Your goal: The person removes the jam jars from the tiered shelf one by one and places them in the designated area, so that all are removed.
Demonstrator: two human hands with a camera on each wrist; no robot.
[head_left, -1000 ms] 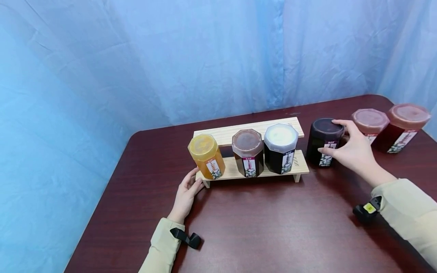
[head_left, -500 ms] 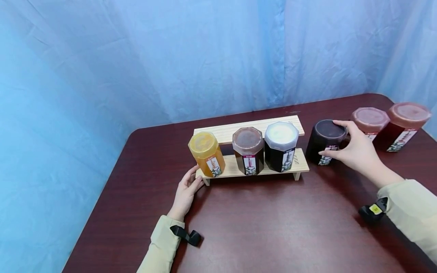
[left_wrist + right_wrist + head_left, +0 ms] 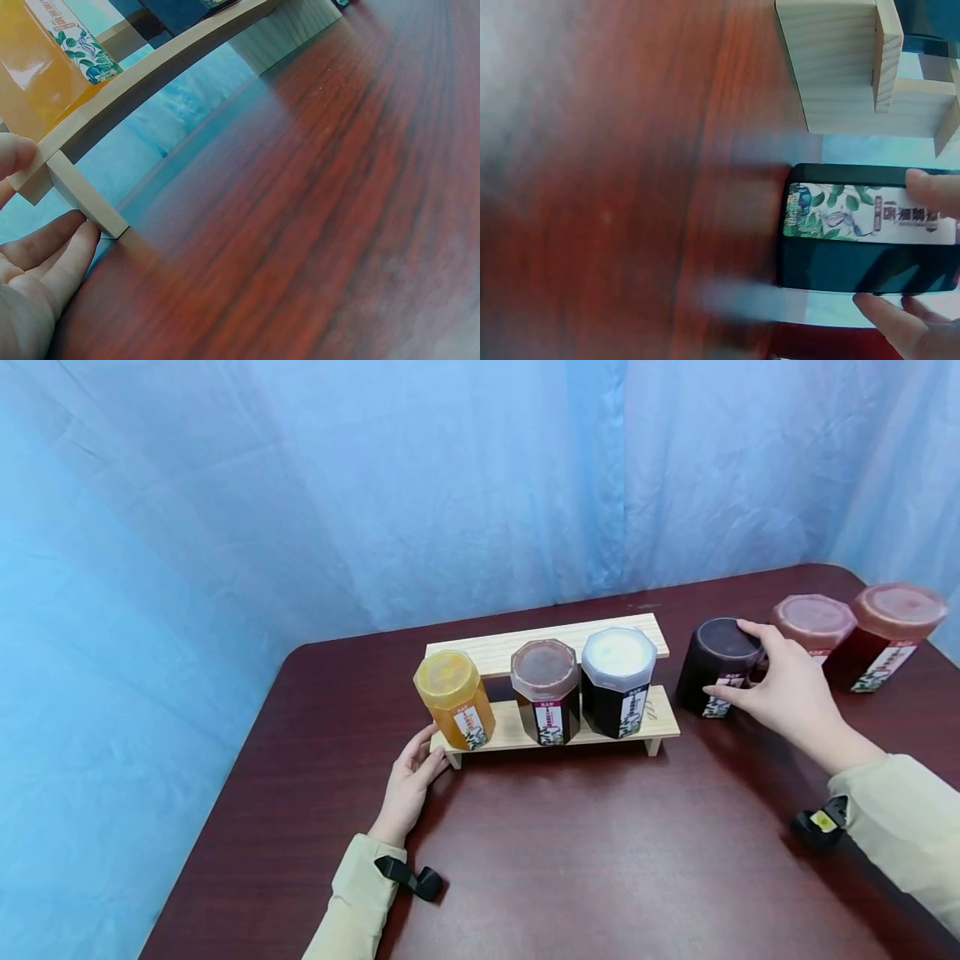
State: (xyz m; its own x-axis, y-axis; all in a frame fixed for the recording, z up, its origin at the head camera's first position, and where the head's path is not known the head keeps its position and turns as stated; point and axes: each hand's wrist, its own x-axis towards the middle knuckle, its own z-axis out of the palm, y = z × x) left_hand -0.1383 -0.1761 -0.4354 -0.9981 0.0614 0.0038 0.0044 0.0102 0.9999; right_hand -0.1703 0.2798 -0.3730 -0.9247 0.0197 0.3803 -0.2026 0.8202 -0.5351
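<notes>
In the head view my right hand (image 3: pixel 787 689) grips a dark jar (image 3: pixel 693 672), thumb on its labelled front and fingers round its far side. The right wrist view has the jar's label (image 3: pixel 840 214) facing the camera; whether its base touches the table I cannot tell. My left hand (image 3: pixel 408 789) holds the left end of a two-step wooden rack (image 3: pixel 513 735), its fingers about the board end and leg (image 3: pixel 86 195). Along the lower step stand a yellow jar (image 3: pixel 450 693), a brown jar (image 3: pixel 543 685) and a dark jar with a whitish lid (image 3: pixel 618 677).
Two reddish jars, one with a pinkish lid (image 3: pixel 813 620) and a larger one (image 3: pixel 896 622), stand right of my right hand. The rack's upper step (image 3: pixel 487 647) runs behind the jars. A blue curtain (image 3: pixel 450 502) hangs behind the dark red table (image 3: pixel 570 843).
My right hand and the dark jar have shifted slightly right and away from me. The jar's lid tipped toward the camera half a second ago and leans less now. My left hand stays at the rack.
</notes>
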